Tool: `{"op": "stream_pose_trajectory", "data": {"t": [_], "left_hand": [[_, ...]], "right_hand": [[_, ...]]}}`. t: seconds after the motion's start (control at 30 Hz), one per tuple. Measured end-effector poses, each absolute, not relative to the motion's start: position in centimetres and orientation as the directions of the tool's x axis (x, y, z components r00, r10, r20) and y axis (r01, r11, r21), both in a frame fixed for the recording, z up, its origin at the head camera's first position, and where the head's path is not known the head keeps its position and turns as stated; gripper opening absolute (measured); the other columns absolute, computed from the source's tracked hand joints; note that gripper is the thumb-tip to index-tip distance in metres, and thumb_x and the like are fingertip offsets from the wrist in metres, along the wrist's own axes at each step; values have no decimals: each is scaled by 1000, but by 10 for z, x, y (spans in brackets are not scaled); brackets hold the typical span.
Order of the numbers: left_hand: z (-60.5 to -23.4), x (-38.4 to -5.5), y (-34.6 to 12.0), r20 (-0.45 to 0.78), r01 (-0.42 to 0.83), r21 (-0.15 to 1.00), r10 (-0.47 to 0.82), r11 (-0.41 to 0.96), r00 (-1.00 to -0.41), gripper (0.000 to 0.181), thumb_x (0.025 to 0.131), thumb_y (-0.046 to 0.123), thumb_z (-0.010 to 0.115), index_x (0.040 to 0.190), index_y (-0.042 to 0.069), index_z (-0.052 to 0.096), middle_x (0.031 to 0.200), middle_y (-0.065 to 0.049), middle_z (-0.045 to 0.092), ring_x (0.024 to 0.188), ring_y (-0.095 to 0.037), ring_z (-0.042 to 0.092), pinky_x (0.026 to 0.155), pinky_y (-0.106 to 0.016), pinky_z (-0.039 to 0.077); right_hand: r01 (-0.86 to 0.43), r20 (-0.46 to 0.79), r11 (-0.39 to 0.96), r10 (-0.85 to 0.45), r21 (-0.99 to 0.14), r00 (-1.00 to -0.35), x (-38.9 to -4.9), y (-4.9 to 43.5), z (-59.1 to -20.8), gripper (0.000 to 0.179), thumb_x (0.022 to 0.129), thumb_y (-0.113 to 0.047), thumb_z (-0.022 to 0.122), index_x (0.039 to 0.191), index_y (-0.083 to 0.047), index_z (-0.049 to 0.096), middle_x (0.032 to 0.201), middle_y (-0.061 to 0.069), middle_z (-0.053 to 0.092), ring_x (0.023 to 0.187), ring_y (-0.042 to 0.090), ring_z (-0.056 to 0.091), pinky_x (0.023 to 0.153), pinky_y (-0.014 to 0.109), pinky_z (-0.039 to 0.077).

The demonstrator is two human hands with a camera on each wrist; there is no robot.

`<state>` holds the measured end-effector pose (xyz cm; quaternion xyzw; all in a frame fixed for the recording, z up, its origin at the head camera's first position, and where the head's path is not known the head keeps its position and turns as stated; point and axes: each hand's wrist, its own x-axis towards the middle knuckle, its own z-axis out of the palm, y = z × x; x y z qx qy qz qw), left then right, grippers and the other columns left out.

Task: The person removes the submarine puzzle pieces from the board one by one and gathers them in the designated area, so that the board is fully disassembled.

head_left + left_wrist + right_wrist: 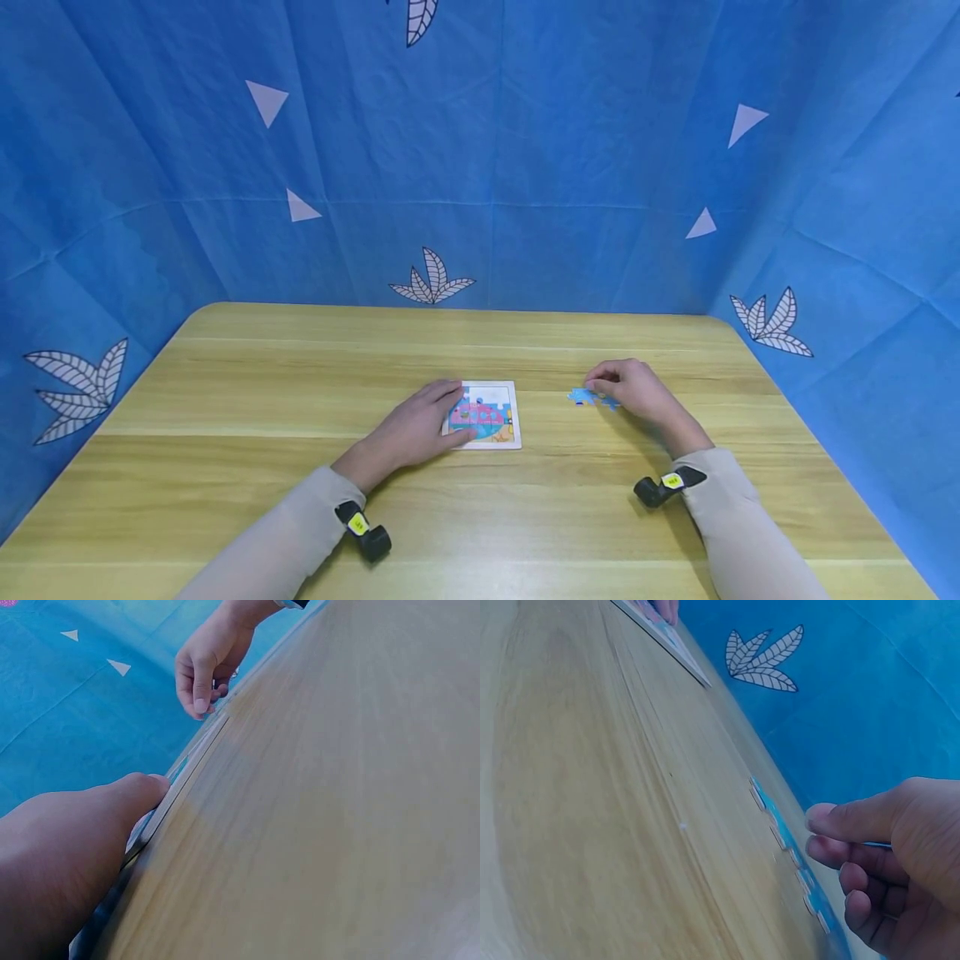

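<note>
A small square jigsaw puzzle (487,412) with a white frame lies on the table, its picture pink, blue and yellow. Pieces fill its lower part, while its upper part shows white backing. My left hand (420,421) holds the puzzle at its left side, thumb across the lower edge and fingers at the upper left. To the right, blue puzzle pieces (581,396) lie loose in a cluster. Close over them hovers my right hand (630,387), its fingers loosely bent. In the right wrist view, thumb and index fingertips are slightly apart beside the row of pieces (795,859), with nothing visible between them.
The wooden table (300,483) has rounded far corners. Behind it and at both sides hangs a blue curtain (570,167) with white triangles and leaf prints. Each sleeve carries a black wrist camera, such as the one on the left sleeve (372,542).
</note>
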<state>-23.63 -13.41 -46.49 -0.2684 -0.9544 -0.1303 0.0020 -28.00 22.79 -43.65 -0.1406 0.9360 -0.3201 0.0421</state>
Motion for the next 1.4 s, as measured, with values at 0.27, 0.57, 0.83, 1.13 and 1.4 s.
{"op": "stream_pose_trajectory", "data": {"t": [0.27, 0.57, 0.83, 1.13, 1.4], "left_hand": [[-469, -238, -137, 84, 521, 248, 518, 817, -851, 83, 92, 65, 50, 148, 5, 41, 153, -9, 37, 142, -25, 31, 115, -38, 29], [-471, -238, -136, 84, 532, 248, 529, 810, -845, 84, 92, 65, 50, 149, 4, 41, 154, -9, 36, 142, -25, 31, 115, -38, 28], [-468, -238, -136, 89, 536, 270, 534, 800, -841, 84, 92, 64, 51, 149, 4, 39, 154, -10, 36, 142, -27, 32, 115, -39, 29], [-466, -238, -136, 93, 521, 292, 518, 802, -850, 85, 92, 66, 50, 149, 5, 39, 153, -9, 37, 141, -25, 33, 115, -39, 30], [-466, -240, -138, 115, 500, 268, 487, 824, -866, 84, 92, 65, 51, 149, 5, 40, 153, -10, 38, 141, -27, 33, 116, -40, 28]], "right_hand": [[-252, 23, 725, -310, -641, -950, -277, 214, -435, 17, 98, -20, 62, 103, -9, 74, 93, 1, 70, 79, 16, 57, 69, 33, 48], [-284, 25, 722, -347, -631, -937, -271, 194, -434, 18, 98, -25, 62, 106, -13, 74, 96, -3, 69, 81, 14, 60, 67, 32, 50], [-386, 99, 703, -413, -597, -905, -270, 166, -431, 16, 96, -18, 63, 106, -11, 74, 99, -1, 70, 86, 14, 62, 75, 34, 53], [-469, 149, 656, -483, -591, -863, -271, 131, -428, 15, 95, -19, 65, 104, -11, 75, 91, -6, 69, 81, 10, 60, 73, 32, 53], [-503, 143, 637, -529, -584, -837, -273, 100, -425, 14, 96, -20, 65, 104, -13, 75, 89, -8, 68, 78, 8, 59, 69, 28, 52]]}}
